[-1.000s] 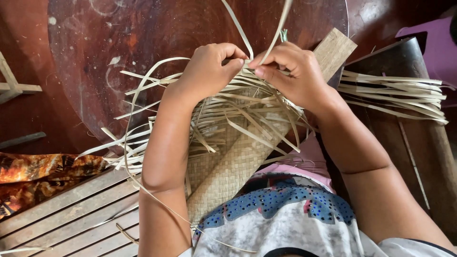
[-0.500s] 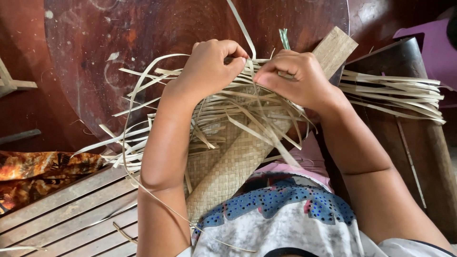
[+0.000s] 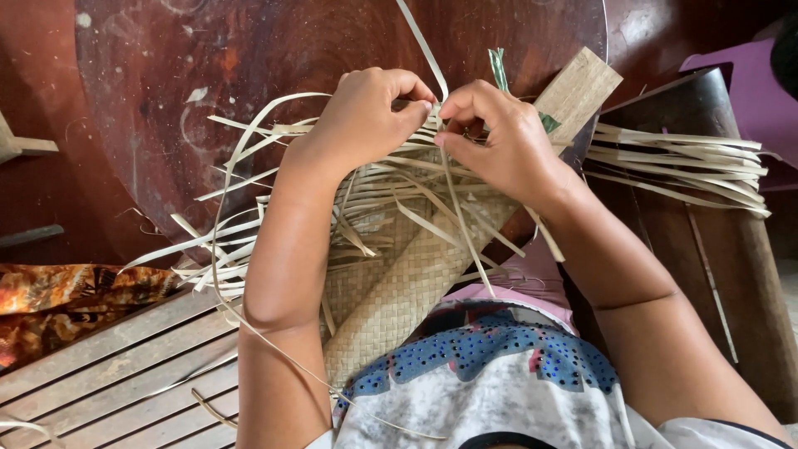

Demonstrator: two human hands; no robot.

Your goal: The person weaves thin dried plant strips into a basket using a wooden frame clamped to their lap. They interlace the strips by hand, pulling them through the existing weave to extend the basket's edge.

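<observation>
A half-woven mat of pale straw strips (image 3: 399, 291) lies across my lap and up onto a round dark wooden table (image 3: 249, 58). Its far end is a fan of loose strips (image 3: 249, 241). My left hand (image 3: 366, 112) and my right hand (image 3: 499, 137) meet fingertip to fingertip at the mat's far edge. Both pinch the same thin straw strip (image 3: 420, 46), which runs up and away from my fingers. A flat woven band (image 3: 578, 87) sticks out beyond my right hand.
A bundle of loose straw strips (image 3: 682, 158) lies on a dark wooden bench (image 3: 706, 249) at the right. At the lower left sit a slatted wooden surface (image 3: 100, 366) and orange patterned cloth (image 3: 66, 299). A purple object (image 3: 740, 75) stands at the top right.
My two hands have drawn closer together, fingertips now meeting on one strip. The long strips that rose above my right hand have dropped out of sight.
</observation>
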